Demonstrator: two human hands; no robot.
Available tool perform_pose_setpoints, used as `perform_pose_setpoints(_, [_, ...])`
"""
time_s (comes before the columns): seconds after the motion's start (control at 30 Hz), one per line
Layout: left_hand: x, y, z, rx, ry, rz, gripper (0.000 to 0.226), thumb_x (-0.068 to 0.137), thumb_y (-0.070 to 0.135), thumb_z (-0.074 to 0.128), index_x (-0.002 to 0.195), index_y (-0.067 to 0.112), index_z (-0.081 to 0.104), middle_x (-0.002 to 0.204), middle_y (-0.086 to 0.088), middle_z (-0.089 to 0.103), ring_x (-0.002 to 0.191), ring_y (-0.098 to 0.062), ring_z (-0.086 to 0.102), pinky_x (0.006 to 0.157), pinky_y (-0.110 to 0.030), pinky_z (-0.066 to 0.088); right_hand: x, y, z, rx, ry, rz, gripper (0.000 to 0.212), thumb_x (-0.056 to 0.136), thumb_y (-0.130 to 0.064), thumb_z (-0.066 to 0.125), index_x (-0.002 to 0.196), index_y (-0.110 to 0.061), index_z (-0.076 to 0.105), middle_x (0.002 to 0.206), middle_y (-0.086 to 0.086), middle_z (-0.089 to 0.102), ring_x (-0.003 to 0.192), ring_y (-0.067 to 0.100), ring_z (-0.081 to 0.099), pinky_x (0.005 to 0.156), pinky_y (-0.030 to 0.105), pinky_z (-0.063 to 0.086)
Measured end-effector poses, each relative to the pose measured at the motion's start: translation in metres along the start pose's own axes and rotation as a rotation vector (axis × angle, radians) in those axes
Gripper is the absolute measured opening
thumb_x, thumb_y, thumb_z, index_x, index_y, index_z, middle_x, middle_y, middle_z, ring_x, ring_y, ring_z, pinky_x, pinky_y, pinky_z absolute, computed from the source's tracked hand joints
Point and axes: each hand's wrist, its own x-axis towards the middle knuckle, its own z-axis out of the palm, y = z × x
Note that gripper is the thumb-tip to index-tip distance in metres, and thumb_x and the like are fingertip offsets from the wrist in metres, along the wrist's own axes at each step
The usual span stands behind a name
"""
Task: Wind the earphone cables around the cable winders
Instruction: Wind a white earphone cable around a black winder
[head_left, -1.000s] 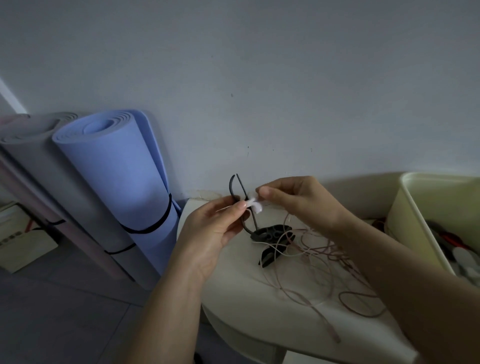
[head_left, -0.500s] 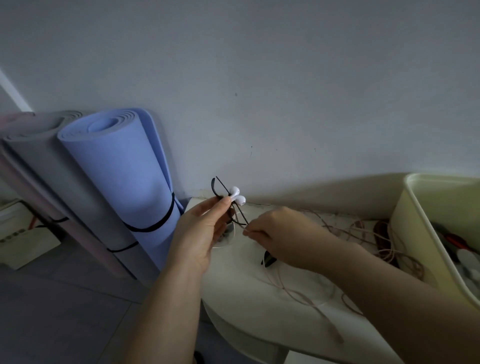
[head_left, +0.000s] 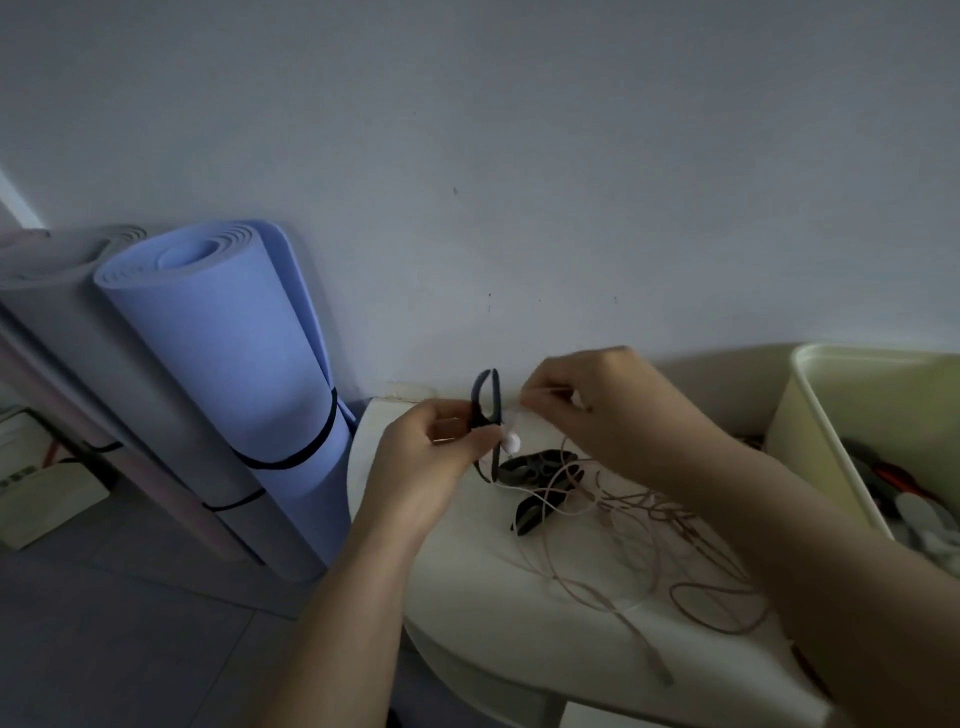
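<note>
1. Left hand (head_left: 415, 462) pinches dark cable winder (head_left: 487, 410) upright, white earbud (head_left: 510, 443) at its thumb; right hand (head_left: 597, 410) pinches pinkish earphone cable (head_left: 550, 389) just beside.
2. Keep cable taut, lay turns snugly; loose cable below right wrist may snag spare winders (head_left: 535, 467).

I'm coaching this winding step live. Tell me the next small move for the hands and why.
Probably bring the right hand over and lay its pinched cable across the dark cable winder that the left hand holds upright. The white earbud already sits against the winder by the left fingers, while most of the earphone cable lies loose on the table.
</note>
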Motion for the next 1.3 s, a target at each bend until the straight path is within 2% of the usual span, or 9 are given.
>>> perform_pose_setpoints(0.1, [-0.003,0.000,0.004,0.010,-0.132,0.015,0.016,0.079,0.020,0.076,0.086,0.030,0.066,0.075,0.021,0.071,0.074,0.009,0.064,0.067,-0.013,0.044,0.001,0.010,-0.006,0.055,0.071,0.035,0.013,0.090,-0.026,0.060,0.087,-0.020,0.072,0.080,-0.010,0.065,0.064,-0.004,0.052,0.057,0.010,0.037])
perform_pose_setpoints(0.2, [-0.003,0.001,0.006,-0.022,-0.212,0.024,0.019,0.077,0.018,0.077,0.093,0.024,0.069,0.085,0.011,0.073,0.082,0.001,0.067,0.071,-0.014,0.047,0.001,0.012,-0.006,0.156,0.096,0.058,0.009,0.089,-0.023,0.063,0.085,-0.020,0.070,0.089,-0.012,0.061,0.063,-0.013,0.050,0.059,0.006,0.036])
perform_pose_setpoints(0.3, [-0.003,0.000,0.004,-0.049,-0.253,0.023,0.022,0.076,0.017,0.078,0.095,0.021,0.069,0.091,0.005,0.074,0.088,-0.007,0.069,0.079,-0.020,0.050,0.001,0.013,-0.004,0.292,0.107,0.121,0.009,0.089,-0.025,0.063,0.085,-0.021,0.069,0.084,-0.022,0.065,0.049,0.001,0.049,0.050,0.010,0.037])
perform_pose_setpoints(0.4, [-0.004,0.000,0.003,-0.043,-0.288,0.026,0.021,0.075,0.017,0.078,0.094,0.021,0.069,0.092,0.003,0.074,0.088,-0.009,0.069,0.083,-0.024,0.051,0.001,0.014,-0.003,0.367,0.100,0.161,0.014,0.089,-0.029,0.062,0.082,-0.021,0.071,0.067,-0.009,0.067,0.051,0.009,0.048,0.051,0.019,0.039])
perform_pose_setpoints(0.53, [-0.006,0.001,0.002,-0.047,-0.326,0.015,0.019,0.077,0.014,0.077,0.094,0.020,0.068,0.085,0.007,0.073,0.079,-0.002,0.068,0.075,-0.018,0.049,0.001,0.012,-0.001,0.408,0.087,0.174,0.017,0.090,-0.027,0.062,0.075,-0.021,0.067,0.047,-0.019,0.052,0.044,0.003,0.038,0.045,0.010,0.030])
perform_pose_setpoints(0.8, [-0.007,0.003,-0.002,-0.095,-0.352,-0.051,0.020,0.078,0.010,0.076,0.094,0.018,0.068,0.080,0.009,0.072,0.077,-0.001,0.067,0.071,-0.016,0.049,0.001,0.006,0.000,0.374,0.092,0.138,0.018,0.091,-0.026,0.061,0.073,-0.026,0.061,0.049,-0.019,0.052,0.043,0.003,0.041,0.044,0.010,0.031])
perform_pose_setpoints(0.97, [-0.007,0.004,-0.005,-0.141,-0.382,-0.075,0.026,0.072,0.015,0.079,0.096,0.017,0.068,0.088,0.004,0.073,0.086,-0.008,0.068,0.081,-0.024,0.051,0.000,0.004,-0.002,0.361,0.096,0.096,0.015,0.092,-0.024,0.058,0.077,-0.022,0.062,0.065,-0.007,0.064,0.042,0.003,0.039,0.044,0.010,0.030])
perform_pose_setpoints(1.07, [-0.008,0.005,-0.007,-0.280,-0.420,-0.061,0.037,0.064,0.022,0.076,0.098,0.013,0.068,0.095,-0.004,0.074,0.091,-0.014,0.069,0.081,-0.026,0.052,0.002,0.010,-0.004,0.503,0.083,0.162,0.018,0.093,-0.024,0.057,0.076,-0.021,0.062,0.060,-0.010,0.063,0.050,0.008,0.041,0.049,0.017,0.035])
perform_pose_setpoints(1.3, [-0.012,0.013,-0.005,-0.592,-0.504,-0.074,0.035,0.074,0.004,0.063,0.108,0.002,0.067,0.109,-0.019,0.070,0.099,-0.025,0.069,0.083,-0.030,0.057,0.002,0.022,0.012,0.695,-0.104,0.346,0.024,0.094,-0.023,0.056,0.075,-0.013,0.066,0.051,-0.011,0.053,0.053,0.010,0.038,0.051,0.021,0.032])
